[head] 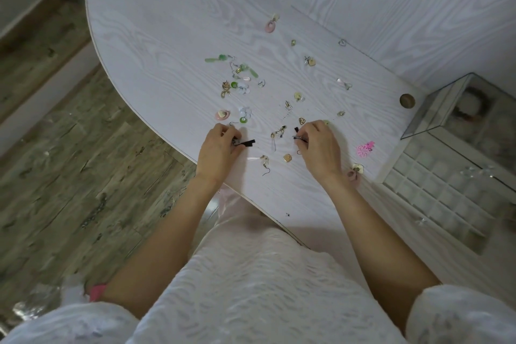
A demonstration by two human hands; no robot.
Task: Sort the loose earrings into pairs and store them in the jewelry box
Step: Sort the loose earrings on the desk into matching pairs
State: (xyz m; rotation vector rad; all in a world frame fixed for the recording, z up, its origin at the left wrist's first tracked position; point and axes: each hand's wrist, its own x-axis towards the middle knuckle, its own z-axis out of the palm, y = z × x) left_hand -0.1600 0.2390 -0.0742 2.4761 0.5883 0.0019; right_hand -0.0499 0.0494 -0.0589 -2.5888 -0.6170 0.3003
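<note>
Two hands work at the near edge of the white counter (167,36). The left hand (220,145) pinches a black bar earring (248,143), long axis pointing right; the right hand (318,145) pinches its match (296,129). Some two dozen loose earrings (243,75) lie scattered beyond. One clear jewelry box (446,184) sits at right

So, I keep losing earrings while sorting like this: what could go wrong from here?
1. The cream flower earring with a pink loop lies at the white table's edge, right beside the right hand's wrist; a wrist movement could sweep it off.
2. The left hand and right hand each pinch a black bar earring above the scattered pile; a dropped one might tangle in it.
3. The clear compartmented jewelry box sits off to the side, so carried pairs could drop.
</note>
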